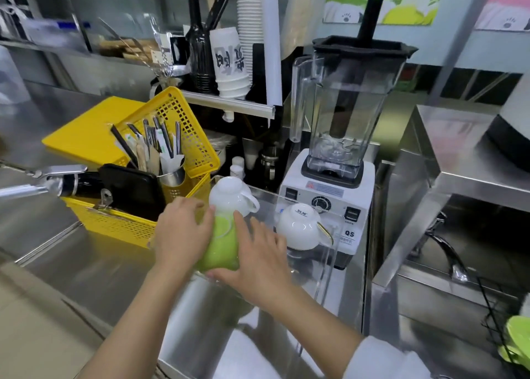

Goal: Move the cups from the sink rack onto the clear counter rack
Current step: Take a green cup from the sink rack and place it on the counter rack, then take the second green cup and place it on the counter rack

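A green cup stands upside down on the near end of the clear counter rack. My left hand cups its left side and my right hand its right side. Behind it on the same rack sit two upturned white cups, one at the back and one with a gold handle to the right. At the frame's lower right, another green cup rests in the black wire sink rack.
A yellow basket with utensils and a black tray stands left of the clear rack. A blender rises just behind the rack. A steel box and sink faucet lie to the right. Paper cup stacks fill the back shelf.
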Action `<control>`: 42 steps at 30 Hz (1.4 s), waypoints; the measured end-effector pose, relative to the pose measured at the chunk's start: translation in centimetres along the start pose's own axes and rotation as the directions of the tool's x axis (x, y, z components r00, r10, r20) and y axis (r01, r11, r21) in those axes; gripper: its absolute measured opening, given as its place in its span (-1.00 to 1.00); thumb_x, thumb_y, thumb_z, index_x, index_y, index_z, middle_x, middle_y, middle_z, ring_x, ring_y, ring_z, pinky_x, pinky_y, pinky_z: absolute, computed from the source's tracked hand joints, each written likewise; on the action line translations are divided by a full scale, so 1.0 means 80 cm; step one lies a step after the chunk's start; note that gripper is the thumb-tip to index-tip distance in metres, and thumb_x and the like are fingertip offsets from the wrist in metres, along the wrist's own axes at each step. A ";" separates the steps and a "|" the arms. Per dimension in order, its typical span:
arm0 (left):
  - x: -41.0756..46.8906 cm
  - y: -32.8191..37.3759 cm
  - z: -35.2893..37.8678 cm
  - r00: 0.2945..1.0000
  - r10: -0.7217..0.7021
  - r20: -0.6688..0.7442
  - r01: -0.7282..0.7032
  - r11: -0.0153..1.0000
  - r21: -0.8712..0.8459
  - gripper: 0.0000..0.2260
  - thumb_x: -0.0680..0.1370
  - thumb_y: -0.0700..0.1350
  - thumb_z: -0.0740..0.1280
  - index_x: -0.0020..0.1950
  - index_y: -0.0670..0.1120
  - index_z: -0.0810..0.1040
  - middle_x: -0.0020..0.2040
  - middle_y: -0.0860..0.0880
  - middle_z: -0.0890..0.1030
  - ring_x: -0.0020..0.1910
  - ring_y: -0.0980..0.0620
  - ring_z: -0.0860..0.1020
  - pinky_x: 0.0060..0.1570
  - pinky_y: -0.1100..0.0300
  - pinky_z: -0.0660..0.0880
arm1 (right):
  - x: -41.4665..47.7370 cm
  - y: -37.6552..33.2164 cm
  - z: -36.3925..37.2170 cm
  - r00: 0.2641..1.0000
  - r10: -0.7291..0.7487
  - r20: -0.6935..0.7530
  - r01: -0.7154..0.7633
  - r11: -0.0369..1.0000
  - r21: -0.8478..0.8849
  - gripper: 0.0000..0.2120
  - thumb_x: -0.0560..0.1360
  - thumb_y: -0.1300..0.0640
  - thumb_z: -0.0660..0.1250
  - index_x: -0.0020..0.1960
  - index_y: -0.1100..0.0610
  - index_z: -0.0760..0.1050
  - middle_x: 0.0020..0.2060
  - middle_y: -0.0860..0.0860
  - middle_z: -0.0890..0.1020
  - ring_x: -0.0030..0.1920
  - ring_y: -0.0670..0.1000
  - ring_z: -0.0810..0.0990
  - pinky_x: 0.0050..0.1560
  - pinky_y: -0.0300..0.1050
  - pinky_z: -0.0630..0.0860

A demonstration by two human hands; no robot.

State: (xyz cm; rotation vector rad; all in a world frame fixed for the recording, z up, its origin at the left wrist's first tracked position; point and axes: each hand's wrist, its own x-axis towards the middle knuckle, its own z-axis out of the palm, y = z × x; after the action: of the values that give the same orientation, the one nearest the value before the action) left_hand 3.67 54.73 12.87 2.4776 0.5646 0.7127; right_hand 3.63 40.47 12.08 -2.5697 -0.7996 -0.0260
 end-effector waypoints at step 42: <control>-0.357 0.458 0.408 0.272 0.539 0.797 -0.644 0.718 -0.265 -0.82 0.54 -0.06 0.21 0.08 -0.06 0.53 0.13 -0.07 0.57 0.25 0.01 0.42 0.43 -0.02 -0.02 | -0.393 0.601 -0.149 0.757 0.647 0.095 -0.646 0.762 -0.041 -0.51 0.42 -0.05 0.37 0.26 0.12 0.36 0.32 0.15 0.31 0.32 0.17 0.31 0.31 0.03 0.23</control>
State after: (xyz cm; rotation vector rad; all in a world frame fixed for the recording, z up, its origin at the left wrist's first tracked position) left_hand 9.40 0.06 -1.38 2.6977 -0.7953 -0.4111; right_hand 4.93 -16.56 -1.56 -2.7285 0.1068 0.3244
